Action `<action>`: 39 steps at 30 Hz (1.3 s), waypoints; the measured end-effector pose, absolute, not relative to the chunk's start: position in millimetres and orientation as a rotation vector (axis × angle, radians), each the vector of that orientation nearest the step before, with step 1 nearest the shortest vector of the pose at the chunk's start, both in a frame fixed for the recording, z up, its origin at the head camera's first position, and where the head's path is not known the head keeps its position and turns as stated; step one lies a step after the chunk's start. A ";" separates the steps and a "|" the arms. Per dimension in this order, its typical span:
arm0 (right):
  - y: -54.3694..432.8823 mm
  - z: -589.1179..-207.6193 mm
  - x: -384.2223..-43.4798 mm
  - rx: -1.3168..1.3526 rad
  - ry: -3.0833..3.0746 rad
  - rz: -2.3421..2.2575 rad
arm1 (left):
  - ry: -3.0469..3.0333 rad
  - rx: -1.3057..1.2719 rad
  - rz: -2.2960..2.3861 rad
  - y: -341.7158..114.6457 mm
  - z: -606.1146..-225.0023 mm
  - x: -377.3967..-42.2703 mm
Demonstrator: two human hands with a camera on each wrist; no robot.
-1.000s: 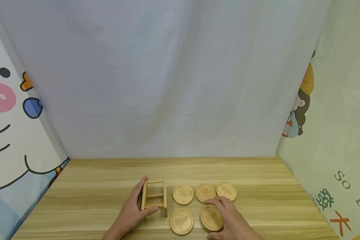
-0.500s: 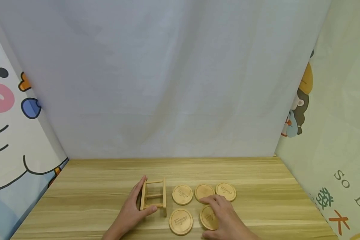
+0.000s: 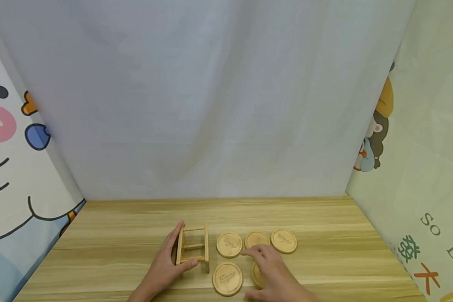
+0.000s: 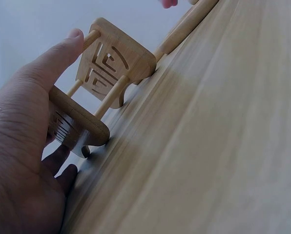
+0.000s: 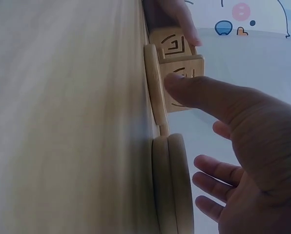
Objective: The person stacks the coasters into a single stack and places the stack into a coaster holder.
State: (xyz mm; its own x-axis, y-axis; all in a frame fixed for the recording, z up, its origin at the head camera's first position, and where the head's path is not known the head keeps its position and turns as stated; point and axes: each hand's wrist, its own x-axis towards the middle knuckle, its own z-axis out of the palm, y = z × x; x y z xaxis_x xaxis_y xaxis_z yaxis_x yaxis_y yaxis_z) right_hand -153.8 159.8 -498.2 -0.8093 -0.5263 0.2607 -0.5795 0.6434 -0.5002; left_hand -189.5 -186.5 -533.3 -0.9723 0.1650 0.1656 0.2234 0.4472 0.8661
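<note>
My left hand (image 3: 160,268) grips a small wooden coaster rack (image 3: 206,247) by its left side panel, thumb near the front rod. In the left wrist view, the rack's end panel (image 4: 116,53) has cut-out slots and its feet are down at the tabletop. Over the front-right round bamboo coaster (image 3: 257,277), my right hand (image 3: 273,272) hovers with thumb and fingers spread, hiding part of it. That coaster appears as a stack of two (image 5: 171,180) in the right wrist view, apart from the fingers. The front-left coaster (image 3: 227,279) lies left of the right hand's fingertips.
Behind lie a left coaster (image 3: 229,245), a middle coaster (image 3: 256,238) and a right coaster (image 3: 284,241) in a row. The wood-grain table (image 3: 136,218) ends at a pale cloth backdrop (image 3: 219,126). Printed cartoon panels stand at both sides.
My right hand has moved left across the front-right coaster, covering more of it. The left hand and the rack stay in place.
</note>
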 end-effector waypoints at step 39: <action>108.7 -505.4 -158.4 1.110 -2.834 0.753 | -2.639 -0.347 -1.565 -187.7 -536.9 -190.9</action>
